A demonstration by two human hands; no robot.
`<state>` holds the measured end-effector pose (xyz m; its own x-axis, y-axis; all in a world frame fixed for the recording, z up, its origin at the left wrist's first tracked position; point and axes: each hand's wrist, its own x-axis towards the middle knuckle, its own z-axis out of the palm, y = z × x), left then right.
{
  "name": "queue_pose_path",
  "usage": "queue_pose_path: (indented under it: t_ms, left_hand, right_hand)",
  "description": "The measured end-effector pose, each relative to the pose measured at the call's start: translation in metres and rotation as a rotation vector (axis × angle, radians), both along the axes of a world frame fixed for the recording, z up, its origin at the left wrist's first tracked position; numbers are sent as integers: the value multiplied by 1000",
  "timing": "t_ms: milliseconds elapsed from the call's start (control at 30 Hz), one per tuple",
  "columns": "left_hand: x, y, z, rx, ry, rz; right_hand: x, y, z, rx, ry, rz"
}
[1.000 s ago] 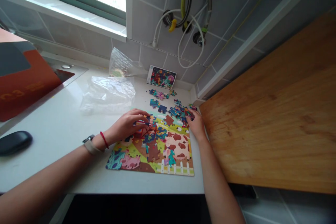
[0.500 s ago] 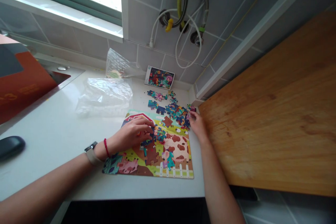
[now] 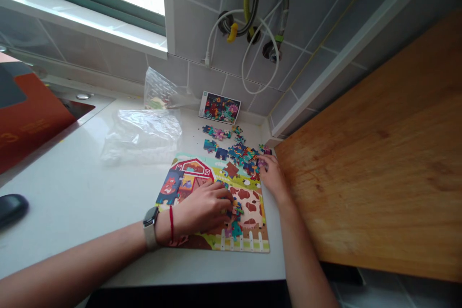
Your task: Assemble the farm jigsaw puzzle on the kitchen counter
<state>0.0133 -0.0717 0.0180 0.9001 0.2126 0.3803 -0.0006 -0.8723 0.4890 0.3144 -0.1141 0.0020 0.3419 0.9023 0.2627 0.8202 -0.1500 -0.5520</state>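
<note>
The farm-scene jigsaw puzzle (image 3: 249, 197) lay flat near the front edge of the white countertop (image 3: 86, 192), with loose pieces strewn over it, among them a brown jigsaw piece (image 3: 231, 170) near its top and a dark blue section (image 3: 169, 186) at its left. The left hand (image 3: 212, 204), wearing a watch (image 3: 150, 221) and a red bracelet (image 3: 171, 224), was bent over the puzzle's middle, fingers loosely curled at some pieces; whether it gripped one could not be told. The right hand (image 3: 273, 173) was half-curled at the right edge of the loose-piece pile (image 3: 243, 153), its grip likewise unclear. Behind the pile a picture card (image 3: 219, 107) leaned against the tiled wall, and left of it lay a clear plastic bag (image 3: 144, 132). A wooden panel (image 3: 378, 163) stood to the right.
</note>
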Motion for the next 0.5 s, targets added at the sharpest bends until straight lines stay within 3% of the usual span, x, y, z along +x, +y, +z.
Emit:
queue_pose_path:
  t_ms: [167,367,500]
  left_hand:
    - [8,-6,-8,-11,36,31]
    - [-3,-3,-13,-34,6,-34]
    - [-3,-2,-12,-22,7,-20]
  right_hand:
    - [-16,0,8,-100,3,189]
    - [-15,0,12,-86,34,193]
    - [-11,1,11,-12,102,104]
